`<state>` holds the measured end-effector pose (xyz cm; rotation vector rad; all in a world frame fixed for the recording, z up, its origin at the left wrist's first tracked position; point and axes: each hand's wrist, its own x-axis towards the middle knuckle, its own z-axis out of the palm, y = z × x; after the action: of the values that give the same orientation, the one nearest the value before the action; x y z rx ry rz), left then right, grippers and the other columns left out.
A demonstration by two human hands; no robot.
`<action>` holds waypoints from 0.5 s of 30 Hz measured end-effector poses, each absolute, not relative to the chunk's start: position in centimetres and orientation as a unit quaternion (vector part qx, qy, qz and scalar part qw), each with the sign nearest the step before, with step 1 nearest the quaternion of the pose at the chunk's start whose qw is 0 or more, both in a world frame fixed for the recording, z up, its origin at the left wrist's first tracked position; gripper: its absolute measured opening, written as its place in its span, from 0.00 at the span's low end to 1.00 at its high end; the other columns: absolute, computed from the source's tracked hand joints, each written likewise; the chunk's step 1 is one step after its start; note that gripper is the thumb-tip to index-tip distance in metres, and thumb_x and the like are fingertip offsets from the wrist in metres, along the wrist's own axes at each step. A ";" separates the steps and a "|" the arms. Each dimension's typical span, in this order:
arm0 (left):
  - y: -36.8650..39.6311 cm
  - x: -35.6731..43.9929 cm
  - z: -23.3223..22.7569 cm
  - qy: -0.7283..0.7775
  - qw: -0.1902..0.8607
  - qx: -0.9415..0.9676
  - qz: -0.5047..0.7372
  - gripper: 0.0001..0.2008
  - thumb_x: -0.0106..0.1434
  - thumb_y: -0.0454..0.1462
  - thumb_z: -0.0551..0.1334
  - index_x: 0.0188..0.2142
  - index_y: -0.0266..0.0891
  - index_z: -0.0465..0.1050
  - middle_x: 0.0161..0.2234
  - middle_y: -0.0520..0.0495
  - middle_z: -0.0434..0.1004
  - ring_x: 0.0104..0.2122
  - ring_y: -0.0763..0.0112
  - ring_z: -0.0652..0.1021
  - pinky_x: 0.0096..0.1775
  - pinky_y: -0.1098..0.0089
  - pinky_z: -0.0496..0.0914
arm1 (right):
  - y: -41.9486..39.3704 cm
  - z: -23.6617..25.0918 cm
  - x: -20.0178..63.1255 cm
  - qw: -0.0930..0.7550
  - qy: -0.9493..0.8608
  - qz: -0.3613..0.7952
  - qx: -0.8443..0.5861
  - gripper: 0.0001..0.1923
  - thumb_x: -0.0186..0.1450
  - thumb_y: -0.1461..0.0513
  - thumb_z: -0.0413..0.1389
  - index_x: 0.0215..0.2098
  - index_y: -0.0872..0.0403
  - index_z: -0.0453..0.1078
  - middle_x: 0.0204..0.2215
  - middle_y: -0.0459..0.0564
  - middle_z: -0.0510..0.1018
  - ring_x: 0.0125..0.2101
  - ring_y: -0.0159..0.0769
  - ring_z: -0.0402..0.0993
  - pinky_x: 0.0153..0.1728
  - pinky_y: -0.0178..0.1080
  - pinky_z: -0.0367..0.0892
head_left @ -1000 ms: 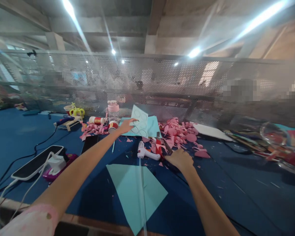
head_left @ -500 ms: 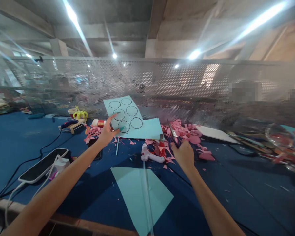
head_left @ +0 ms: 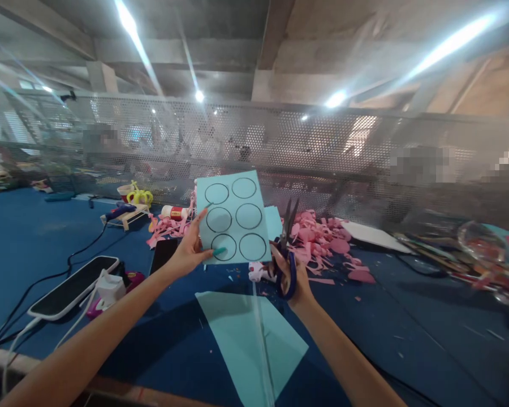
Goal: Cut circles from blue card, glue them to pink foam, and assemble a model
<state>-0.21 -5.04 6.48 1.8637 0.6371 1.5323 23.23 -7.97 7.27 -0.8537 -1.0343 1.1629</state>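
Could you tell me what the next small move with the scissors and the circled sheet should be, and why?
Probably bring the open scissors in the right hand to the right edge of the light blue sheet, beside the lower right circle. The left hand holds the sheet upright, all six circles are uncut, and the blades are just beside that edge.

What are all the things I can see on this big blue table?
Sheet with circles: one, light blue with six black rings, held up above the table.
Scissors: one pair, blue handles, blades open and pointing up.
Loose sheet: one, light blue, flat at the near edge.
Paper scraps: a pile, pink, far middle.
Glue gun: one, white, behind the held sheet.
Glue stick: one, red and white, far left.
Power strip: one, black and white, left.
Table: one, blue.
Left hand: holds the sheet.
Right hand: holds the scissors.
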 end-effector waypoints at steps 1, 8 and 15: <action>-5.3 -0.2 6.2 0.241 0.336 0.712 0.568 0.44 0.53 0.40 0.65 0.62 0.49 0.39 0.64 0.42 0.42 0.58 0.54 0.60 0.50 0.58 0.66 | -7.9 7.3 23.3 0.630 -0.440 0.517 -0.377 0.23 0.41 0.54 0.67 0.34 0.53 0.71 0.15 0.38 0.68 0.14 0.27 0.64 0.14 0.31 0.63; -6.5 0.1 5.5 0.274 0.412 0.712 0.499 0.36 0.53 0.34 0.65 0.59 0.49 0.53 0.61 0.45 0.51 0.46 0.64 0.71 0.40 0.69 0.72 | -8.4 7.3 23.5 0.618 -0.417 0.521 -0.416 0.18 0.36 0.62 0.69 0.26 0.54 0.72 0.09 0.35 0.62 0.07 0.19 0.52 0.07 0.26 0.47; -5.5 -0.4 5.8 0.267 0.410 0.683 0.542 0.26 0.54 0.36 0.65 0.52 0.41 0.64 0.52 0.42 0.64 0.36 0.73 0.72 0.34 0.73 0.70 | -8.1 6.8 23.8 0.604 -0.437 0.523 -0.413 0.18 0.38 0.61 0.68 0.26 0.55 0.71 0.06 0.34 0.60 0.06 0.21 0.52 0.07 0.26 0.50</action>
<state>-0.43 -5.47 5.75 1.7196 0.6731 1.3654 23.81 -8.05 6.78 -0.9551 -1.0109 1.2102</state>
